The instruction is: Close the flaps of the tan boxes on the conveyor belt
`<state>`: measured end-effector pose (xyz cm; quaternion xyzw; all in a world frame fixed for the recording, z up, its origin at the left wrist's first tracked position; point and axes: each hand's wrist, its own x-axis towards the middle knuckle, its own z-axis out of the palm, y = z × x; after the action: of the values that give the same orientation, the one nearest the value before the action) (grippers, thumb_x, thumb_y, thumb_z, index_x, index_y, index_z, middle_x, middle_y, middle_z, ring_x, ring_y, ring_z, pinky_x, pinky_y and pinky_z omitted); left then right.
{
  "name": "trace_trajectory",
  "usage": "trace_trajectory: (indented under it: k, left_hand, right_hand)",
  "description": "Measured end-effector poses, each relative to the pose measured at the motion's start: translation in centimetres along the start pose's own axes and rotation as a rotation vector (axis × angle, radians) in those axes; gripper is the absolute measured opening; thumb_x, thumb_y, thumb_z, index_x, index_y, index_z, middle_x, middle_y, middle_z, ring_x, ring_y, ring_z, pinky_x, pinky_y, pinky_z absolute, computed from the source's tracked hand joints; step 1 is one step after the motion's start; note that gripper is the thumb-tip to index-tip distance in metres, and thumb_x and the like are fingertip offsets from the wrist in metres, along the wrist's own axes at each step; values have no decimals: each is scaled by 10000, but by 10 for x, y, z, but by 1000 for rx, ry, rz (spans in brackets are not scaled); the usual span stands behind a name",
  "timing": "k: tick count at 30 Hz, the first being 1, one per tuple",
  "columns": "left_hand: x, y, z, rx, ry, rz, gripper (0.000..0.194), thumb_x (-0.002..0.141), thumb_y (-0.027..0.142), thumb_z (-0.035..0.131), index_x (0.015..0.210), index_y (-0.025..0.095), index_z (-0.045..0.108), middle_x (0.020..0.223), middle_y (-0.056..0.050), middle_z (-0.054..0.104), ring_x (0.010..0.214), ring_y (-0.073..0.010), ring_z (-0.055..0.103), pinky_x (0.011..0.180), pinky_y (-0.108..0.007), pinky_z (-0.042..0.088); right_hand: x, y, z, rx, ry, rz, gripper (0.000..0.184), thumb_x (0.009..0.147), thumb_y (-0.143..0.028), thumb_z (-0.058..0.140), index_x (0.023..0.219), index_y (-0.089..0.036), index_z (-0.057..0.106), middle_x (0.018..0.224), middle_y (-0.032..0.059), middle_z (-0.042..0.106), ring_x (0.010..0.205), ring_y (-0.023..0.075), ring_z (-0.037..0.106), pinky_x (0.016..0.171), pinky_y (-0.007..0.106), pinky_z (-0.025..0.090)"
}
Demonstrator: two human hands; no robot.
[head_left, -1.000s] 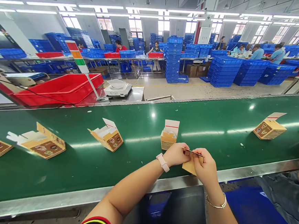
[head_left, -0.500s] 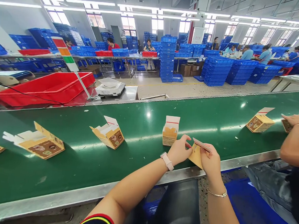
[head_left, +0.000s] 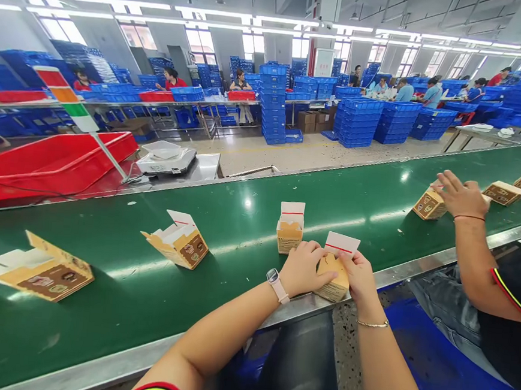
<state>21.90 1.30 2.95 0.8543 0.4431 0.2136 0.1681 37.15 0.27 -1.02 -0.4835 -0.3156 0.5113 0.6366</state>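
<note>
Box [head_left: 334,291] right at the near edge of the green belt [head_left: 134,308], hugged on one side by the curled fingers of the left hand [head_left: 302,270], pinched beside its raised white flap [head_left: 342,243] by the right hand [head_left: 360,275]! Careful: could crease under too hard a thumb, bend crooked from an uneven pinch, or tip over the metal rail [head_left: 93,366] through a loosened grip.

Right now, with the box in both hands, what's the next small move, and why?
I'd probably fold the white flap down: it stands up from the box, while the tan panel in front of it seems to lie across the top. The left hand steadies one side and the right hand sits by the flap's base, seemingly well placed.
</note>
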Motion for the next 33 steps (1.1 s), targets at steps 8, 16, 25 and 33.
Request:
trace_trajectory:
  k: [8, 16, 25, 33]
  left_hand:
    - [-3, -5, 3, -70, -65, -37, 317, 837, 421, 606, 1106, 257, 644, 1247, -67, 604, 1187, -290, 487, 922, -492, 446]
    - [10, 9, 6, 89, -128, 93, 372, 837, 512, 577, 1065, 229, 655, 1274, -138, 560, 1283, -399, 366, 961, -628, 348]
    - [33, -8, -26, 86, -51, 283, 640, 714, 555, 707, 1235, 221, 545, 1201, -131, 585, 1130, -327, 499, 961, -476, 331]
    - [30, -38, 5, -184, 193, 65, 604, 741, 404, 703, 1276, 230, 485, 1323, -132, 511, 1263, -310, 444, 1022, -486, 351]
  right_hand:
    - [5, 1, 2, -15, -8, -14, 594, 470, -601, 839, 871, -193, 677, 874, 76, 730, 811, 264, 688, 693, 360, 561]
    - [10, 2, -10, -77, 94, -76, 584, 517, -601, 804, 910, -199, 645, 913, 78, 727, 832, 268, 688, 712, 375, 564]
    - [9, -2, -18, -89, 42, -53, 596, 512, -612, 812, 910, -194, 661, 909, 72, 724, 822, 254, 682, 701, 359, 560]
    - [31, -3, -24, -103, 119, -77, 554, 495, -576, 811, 868, -194, 660, 875, 63, 724, 765, 245, 679, 655, 352, 550]
